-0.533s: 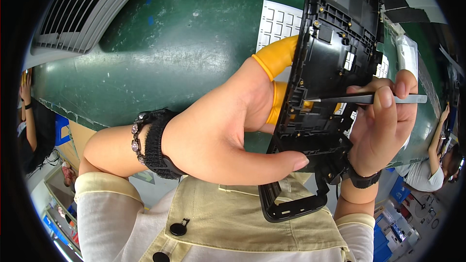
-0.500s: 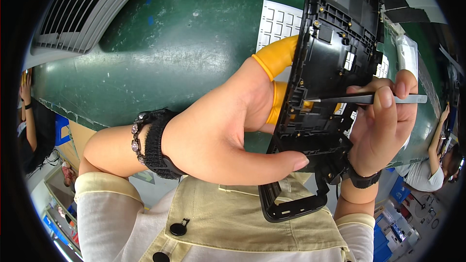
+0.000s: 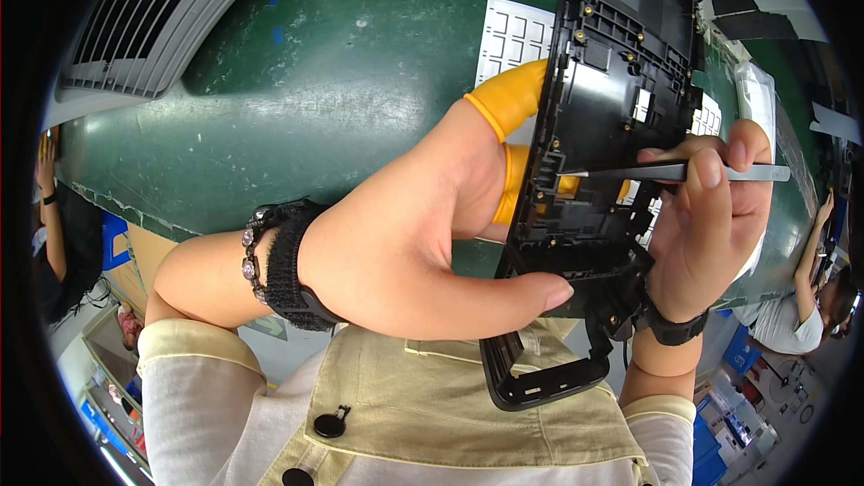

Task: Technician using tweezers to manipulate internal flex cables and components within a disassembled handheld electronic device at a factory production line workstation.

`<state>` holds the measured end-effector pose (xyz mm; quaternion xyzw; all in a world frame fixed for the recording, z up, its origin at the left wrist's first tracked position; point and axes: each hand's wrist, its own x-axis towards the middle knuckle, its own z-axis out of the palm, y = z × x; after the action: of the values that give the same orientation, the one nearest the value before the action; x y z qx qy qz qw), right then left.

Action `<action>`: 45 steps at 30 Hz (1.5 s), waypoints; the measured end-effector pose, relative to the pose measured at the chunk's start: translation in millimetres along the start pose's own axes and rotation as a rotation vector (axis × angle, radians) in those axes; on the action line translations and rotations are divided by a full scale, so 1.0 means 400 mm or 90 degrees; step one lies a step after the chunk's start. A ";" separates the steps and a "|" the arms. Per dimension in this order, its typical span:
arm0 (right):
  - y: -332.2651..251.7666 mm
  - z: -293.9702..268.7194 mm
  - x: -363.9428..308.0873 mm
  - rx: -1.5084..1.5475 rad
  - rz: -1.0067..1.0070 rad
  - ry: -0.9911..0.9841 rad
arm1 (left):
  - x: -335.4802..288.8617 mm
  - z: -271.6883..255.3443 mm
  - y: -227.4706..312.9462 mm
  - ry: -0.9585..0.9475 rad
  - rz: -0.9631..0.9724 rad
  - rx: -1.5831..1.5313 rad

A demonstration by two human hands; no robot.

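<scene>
A black plastic device housing (image 3: 598,117), with ribs, cutouts and small brass inserts, is held tilted above the bench. My left hand (image 3: 432,189) grips its left side, thumb on the near part and fingers behind it. Yellow finger cots (image 3: 511,101) cover some of those fingers, and one shows through a cutout. In my right hand (image 3: 711,216) is a pair of tweezers (image 3: 666,172), pinched between thumb and fingers. Their tips point left, at a small recess near the housing's left edge; whether they touch it or hold anything, I cannot tell.
A green bench top (image 3: 297,126) lies beneath. White sheets with black rectangular outlines (image 3: 515,40) rest behind the housing. A grey vented unit (image 3: 153,18) stands at the far left, and a clear plastic bag (image 3: 754,94) lies at right. Other people work at both sides.
The housing has shifted slightly left and up. My right hand and the tweezers have moved up a little with it, the tips staying near the left edge recess.
</scene>
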<state>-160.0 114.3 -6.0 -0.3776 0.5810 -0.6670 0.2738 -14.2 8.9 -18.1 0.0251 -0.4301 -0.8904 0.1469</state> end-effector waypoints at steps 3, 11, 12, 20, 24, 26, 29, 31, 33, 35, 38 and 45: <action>0.001 0.001 0.000 0.007 0.001 0.001 | 0.003 -0.002 0.009 -0.022 -0.042 0.007; -0.010 0.014 0.000 0.020 0.032 0.029 | -0.010 -0.004 0.009 -0.029 -0.034 0.023; -0.005 0.009 0.001 0.046 0.026 0.034 | -0.011 -0.002 0.010 -0.020 -0.043 0.002; -0.016 0.013 -0.001 0.039 0.037 0.034 | -0.009 -0.007 0.010 -0.037 -0.027 0.028; -0.002 0.004 0.003 0.038 -0.001 0.006 | 0.003 0.008 0.014 0.012 -0.040 -0.024; 0.001 0.006 0.005 0.036 -0.010 0.002 | -0.002 0.000 0.007 -0.004 -0.029 -0.007; 0.003 0.008 0.005 0.045 -0.019 0.000 | -0.006 -0.005 0.009 -0.030 -0.020 0.019; 0.003 0.009 0.004 0.035 -0.013 0.002 | -0.004 -0.003 0.012 -0.039 -0.022 0.029; 0.004 0.011 0.004 0.033 -0.016 0.004 | 0.003 -0.002 0.010 -0.024 -0.050 -0.023; 0.004 0.011 0.003 0.031 -0.019 0.006 | 0.002 -0.005 0.003 -0.029 -0.037 -0.020; 0.003 0.006 0.001 0.019 -0.008 0.019 | 0.002 -0.005 -0.005 -0.032 -0.013 -0.019; 0.002 0.005 -0.001 -0.001 -0.007 0.022 | 0.000 -0.001 0.004 -0.021 -0.041 -0.021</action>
<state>-158.2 113.1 -6.8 -0.3695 0.5844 -0.6740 0.2600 -13.8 7.5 -17.3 0.0216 -0.4166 -0.9020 0.1113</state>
